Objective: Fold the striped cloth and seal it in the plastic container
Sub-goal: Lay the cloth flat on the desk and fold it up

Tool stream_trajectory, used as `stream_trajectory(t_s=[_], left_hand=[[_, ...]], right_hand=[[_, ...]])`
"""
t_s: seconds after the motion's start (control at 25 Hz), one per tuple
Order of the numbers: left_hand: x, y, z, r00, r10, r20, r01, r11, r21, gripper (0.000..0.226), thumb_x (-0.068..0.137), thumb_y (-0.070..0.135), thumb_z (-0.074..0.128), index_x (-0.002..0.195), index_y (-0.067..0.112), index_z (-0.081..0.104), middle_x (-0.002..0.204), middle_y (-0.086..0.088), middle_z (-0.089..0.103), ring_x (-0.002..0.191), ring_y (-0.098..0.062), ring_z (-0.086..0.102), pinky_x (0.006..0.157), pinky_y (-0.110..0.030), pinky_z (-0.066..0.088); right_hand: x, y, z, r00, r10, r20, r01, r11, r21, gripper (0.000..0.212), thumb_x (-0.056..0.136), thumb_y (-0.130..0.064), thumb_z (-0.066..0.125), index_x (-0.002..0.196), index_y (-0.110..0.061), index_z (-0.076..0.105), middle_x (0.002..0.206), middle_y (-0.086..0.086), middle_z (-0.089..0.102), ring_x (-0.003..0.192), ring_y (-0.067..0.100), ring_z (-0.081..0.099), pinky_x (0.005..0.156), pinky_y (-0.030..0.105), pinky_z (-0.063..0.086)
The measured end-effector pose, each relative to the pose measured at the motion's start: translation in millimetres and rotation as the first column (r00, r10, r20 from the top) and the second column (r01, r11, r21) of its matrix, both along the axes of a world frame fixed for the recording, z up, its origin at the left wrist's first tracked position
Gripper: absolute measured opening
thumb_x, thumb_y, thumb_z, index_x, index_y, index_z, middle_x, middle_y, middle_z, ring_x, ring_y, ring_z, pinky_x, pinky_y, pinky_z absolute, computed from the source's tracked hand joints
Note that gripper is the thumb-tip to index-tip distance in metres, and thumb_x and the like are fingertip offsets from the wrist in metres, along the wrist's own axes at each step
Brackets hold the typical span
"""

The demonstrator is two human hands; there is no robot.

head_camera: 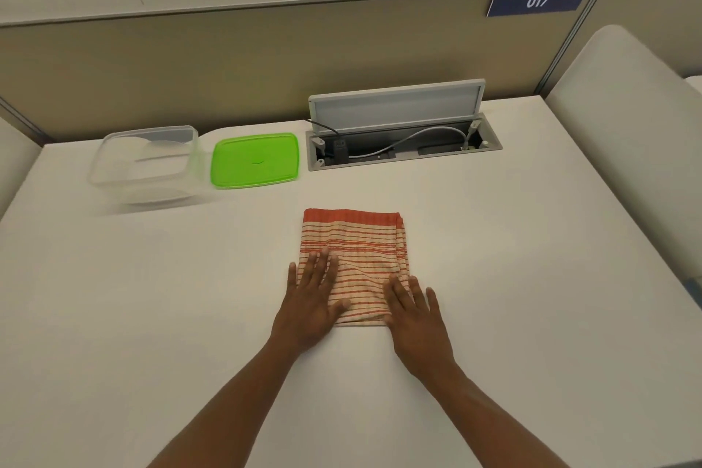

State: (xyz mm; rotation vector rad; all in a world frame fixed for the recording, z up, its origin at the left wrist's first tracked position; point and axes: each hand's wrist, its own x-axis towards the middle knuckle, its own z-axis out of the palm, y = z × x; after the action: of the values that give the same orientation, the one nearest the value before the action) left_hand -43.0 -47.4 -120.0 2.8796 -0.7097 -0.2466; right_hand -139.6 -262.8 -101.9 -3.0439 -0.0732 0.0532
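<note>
The striped cloth (pixel 357 251), red and cream, lies folded into a rectangle at the middle of the white table (pixel 532 277). My left hand (pixel 313 300) rests flat on its near left corner, fingers spread. My right hand (pixel 416 319) lies flat on its near right corner, fingers apart. Neither hand grips the cloth. The clear plastic container (pixel 146 160) stands empty at the far left of the table. Its green lid (pixel 254 160) lies flat just to the right of it.
An open cable hatch (pixel 402 142) with a raised flap and wires sits in the table behind the cloth. A beige partition runs along the back with a sign reading 017 (pixel 537 1). A white chair back (pixel 630 118) stands at the right.
</note>
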Motion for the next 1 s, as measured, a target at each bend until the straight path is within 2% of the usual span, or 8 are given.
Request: stream_trajectory(t_s=[0.04, 0.12, 0.24, 0.36, 0.44, 0.68, 0.84, 1.0], left_hand=[[0.1, 2.4, 1.3, 1.0, -0.01, -0.017, 0.01, 1.0, -0.014, 0.083, 0.092, 0.073, 0.016, 0.154, 0.027, -0.014, 0.163, 0.006, -0.018, 0.149, -0.016, -0.019, 0.12, -0.047, -0.013], [-1.9, 9.3, 4.1, 0.998, -0.055, -0.028, 0.054, 0.998, -0.03, 0.083, 0.092, 0.072, 0.017, 0.154, 0.026, -0.016, 0.163, 0.006, -0.017, 0.149, -0.014, -0.019, 0.121, -0.046, -0.011], [-10.1, 29.4, 3.9, 0.985, -0.169, -0.025, 0.168, 0.985, -0.022, 0.083, 0.092, 0.073, 0.018, 0.155, 0.028, -0.01, 0.163, 0.009, -0.012, 0.149, -0.009, -0.016, 0.122, -0.045, -0.008], [-17.2, 48.0, 4.8, 0.974, -0.215, -0.067, 0.21, 0.975, -0.072, 0.075, 0.092, 0.072, 0.027, 0.153, 0.03, 0.018, 0.163, 0.013, -0.002, 0.15, -0.006, -0.008, 0.124, -0.039, -0.003], [-17.5, 51.5, 8.2, 0.974, -0.203, -0.104, 0.191, 0.975, -0.112, 0.068, 0.093, 0.066, 0.033, 0.15, 0.028, 0.027, 0.162, 0.015, 0.001, 0.15, -0.006, -0.002, 0.124, -0.035, 0.005], [-19.9, 55.0, 18.8, 0.982, -0.134, -0.131, 0.122, 0.988, -0.094, 0.063, 0.101, 0.035, 0.044, 0.155, 0.025, 0.015, 0.162, 0.005, 0.018, 0.149, -0.017, 0.023, 0.117, -0.035, 0.029], [-19.9, 52.1, 26.7, 0.994, -0.036, -0.105, 0.01, 0.972, -0.236, 0.046, 0.099, 0.026, 0.049, 0.144, 0.023, 0.038, 0.143, -0.005, 0.054, 0.116, -0.026, 0.063, 0.097, -0.037, 0.051], [-12.8, 46.8, 34.0, 0.992, 0.024, -0.122, -0.061, 0.949, -0.308, 0.027, 0.098, 0.022, 0.051, 0.124, 0.022, 0.043, 0.122, -0.005, 0.069, 0.094, -0.026, 0.07, 0.079, -0.034, 0.056]], right_hand=[[-0.7, -1.1, 1.5, 1.0, -0.01, 0.002, 0.01, 1.0, -0.007, 0.059, 0.101, -0.039, 0.01, 0.148, -0.015, 0.037, 0.154, 0.008, 0.036, 0.143, 0.036, 0.03, 0.116, 0.056, 0.023], [-0.6, -2.0, 5.5, 1.0, -0.005, 0.021, 0.005, 0.999, 0.034, 0.049, 0.097, -0.027, 0.047, 0.144, -0.013, 0.043, 0.15, 0.01, 0.044, 0.139, 0.037, 0.037, 0.112, 0.056, 0.03], [-2.5, -7.5, 8.0, 0.992, 0.109, 0.059, -0.116, 0.985, 0.125, 0.062, 0.083, -0.02, 0.073, 0.14, -0.016, 0.05, 0.143, 0.008, 0.053, 0.134, 0.031, 0.047, 0.109, 0.051, 0.036], [-5.6, -15.8, 9.1, 0.982, 0.186, 0.036, -0.189, 0.971, 0.145, 0.056, 0.081, -0.024, 0.075, 0.134, -0.021, 0.056, 0.14, 0.003, 0.057, 0.131, 0.025, 0.051, 0.108, 0.046, 0.038], [-4.9, -20.0, 9.2, 0.979, 0.197, 0.054, -0.202, 0.972, 0.119, 0.05, 0.08, -0.021, 0.076, 0.128, -0.02, 0.061, 0.135, 0.003, 0.061, 0.127, 0.025, 0.055, 0.106, 0.046, 0.042], [-2.9, -25.9, 11.1, 0.977, 0.2, 0.077, -0.207, 0.974, 0.096, 0.045, 0.078, -0.018, 0.079, 0.121, -0.019, 0.066, 0.128, 0.002, 0.066, 0.121, 0.027, 0.06, 0.101, 0.046, 0.048], [-2.6, -28.6, 12.6, 0.98, 0.181, 0.078, -0.188, 0.978, 0.09, 0.046, 0.081, -0.034, 0.074, 0.123, -0.02, 0.062, 0.129, 0.0, 0.065, 0.122, 0.024, 0.058, 0.102, 0.041, 0.047], [2.8, -31.0, 13.5, 0.983, 0.151, 0.106, -0.159, 0.984, 0.073, 0.037, 0.079, -0.023, 0.074, 0.114, -0.017, 0.064, 0.113, 0.002, 0.071, 0.107, 0.026, 0.064, 0.091, 0.038, 0.053]])
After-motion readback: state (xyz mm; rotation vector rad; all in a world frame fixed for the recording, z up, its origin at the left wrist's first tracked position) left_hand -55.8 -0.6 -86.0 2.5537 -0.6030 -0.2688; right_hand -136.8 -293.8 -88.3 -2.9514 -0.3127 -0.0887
